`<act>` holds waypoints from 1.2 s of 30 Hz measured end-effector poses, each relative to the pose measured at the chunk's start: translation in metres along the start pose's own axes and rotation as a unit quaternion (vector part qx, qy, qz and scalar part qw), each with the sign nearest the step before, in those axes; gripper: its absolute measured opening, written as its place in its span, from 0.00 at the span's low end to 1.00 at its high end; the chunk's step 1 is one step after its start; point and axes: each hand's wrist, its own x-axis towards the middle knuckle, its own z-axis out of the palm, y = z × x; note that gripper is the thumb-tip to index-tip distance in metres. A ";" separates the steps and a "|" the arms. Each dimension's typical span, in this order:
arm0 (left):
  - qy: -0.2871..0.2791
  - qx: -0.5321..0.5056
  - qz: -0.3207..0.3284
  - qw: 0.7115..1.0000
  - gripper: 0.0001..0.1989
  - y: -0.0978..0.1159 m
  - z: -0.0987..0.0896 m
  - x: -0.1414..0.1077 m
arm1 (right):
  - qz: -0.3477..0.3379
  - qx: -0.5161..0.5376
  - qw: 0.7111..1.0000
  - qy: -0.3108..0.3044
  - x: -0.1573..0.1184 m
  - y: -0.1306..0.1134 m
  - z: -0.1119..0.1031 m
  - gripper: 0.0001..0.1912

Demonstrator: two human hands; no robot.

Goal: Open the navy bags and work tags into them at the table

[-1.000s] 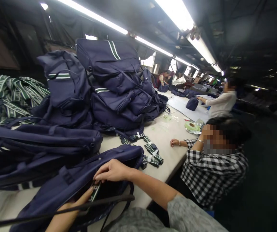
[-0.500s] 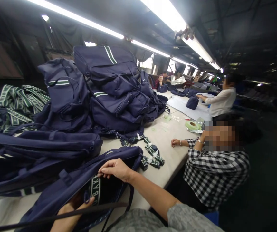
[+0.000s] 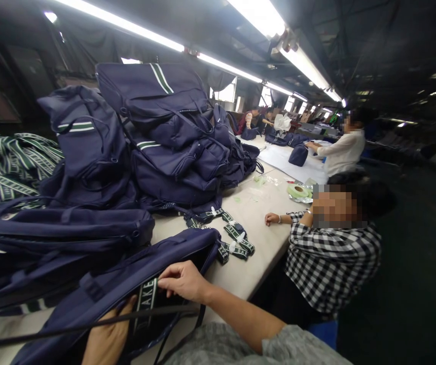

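Note:
A navy bag (image 3: 153,253) lies with its long opening toward me at the near edge of the table. Inside the opening shows a dark green strap (image 3: 146,300) with white lettering. My right hand (image 3: 185,281) has its fingertips pinched together at the strap's upper right edge. Partly inside the bag, my left hand (image 3: 109,329) is beside the strap's left side; its fingertips are hidden. A thin dark cord or band crosses in front of my left hand and the strap.
Navy bags (image 3: 172,147) are piled behind. Lettered straps (image 3: 16,162) heap at left, more (image 3: 237,238) lie mid-table (image 3: 256,203). A person in a checked shirt (image 3: 328,258) leans at the right edge near a green tape roll (image 3: 297,191). Another person (image 3: 345,152) stands farther back.
My left hand has gone deeper into the bag beside the strap. My right hand has moved slightly down and right, still at the strap's edge. The view has shifted a little.

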 end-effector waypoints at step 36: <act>-0.067 -0.159 -0.094 0.981 0.25 0.049 0.012 -0.013 | 0.203 0.327 0.923 0.005 -0.007 -0.003 0.016 0.13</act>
